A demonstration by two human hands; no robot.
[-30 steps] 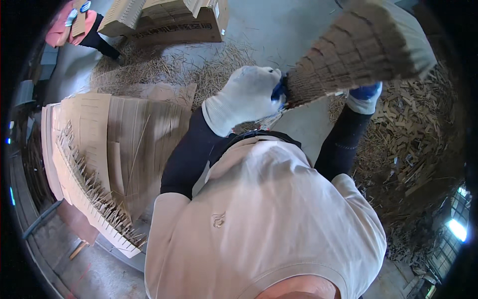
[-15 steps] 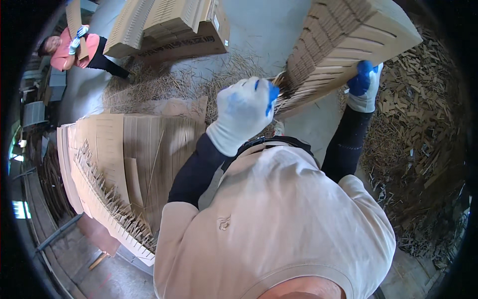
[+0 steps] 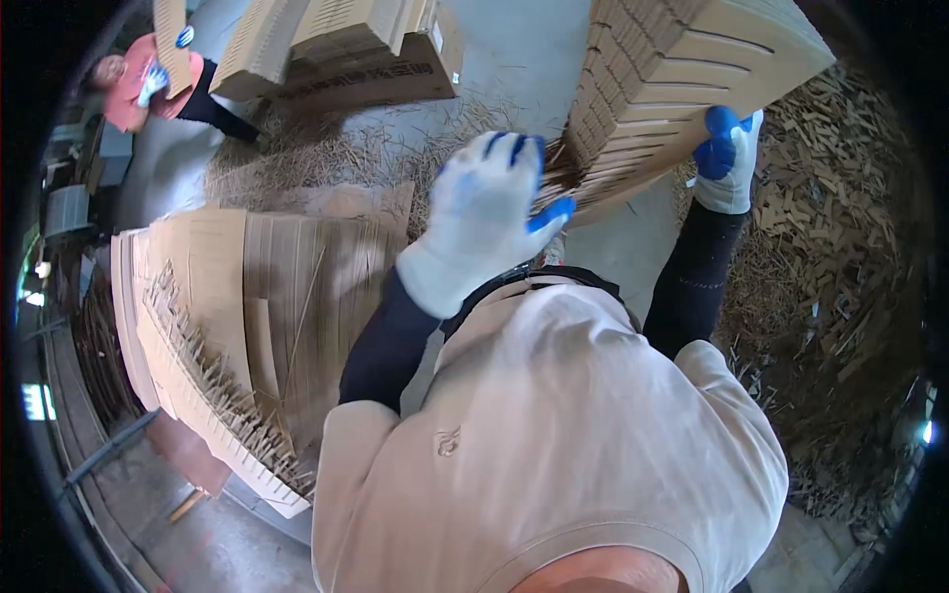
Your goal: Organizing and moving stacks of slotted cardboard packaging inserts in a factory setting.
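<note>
A thick stack of slotted brown cardboard sheets (image 3: 682, 79) is raised in front of me at the upper right. My right hand (image 3: 727, 158), in a white glove with blue fingertips, grips its lower right edge. My left hand (image 3: 484, 212), gloved the same way, is spread against the stack's near left corner, fingers apart. Frayed cardboard strips hang from that corner.
A large pile of slotted cardboard sheets (image 3: 227, 316) lies to my left with ragged strip edges. Cardboard boxes (image 3: 336, 49) stand at the back. A person in a red top (image 3: 143, 84) works at the far left. Cardboard scraps (image 3: 840, 247) cover the floor on the right.
The stack has risen and tilted closer to me. My left hand has opened from a closed grip and spread against the stack's corner. My right hand stayed on its edge.
</note>
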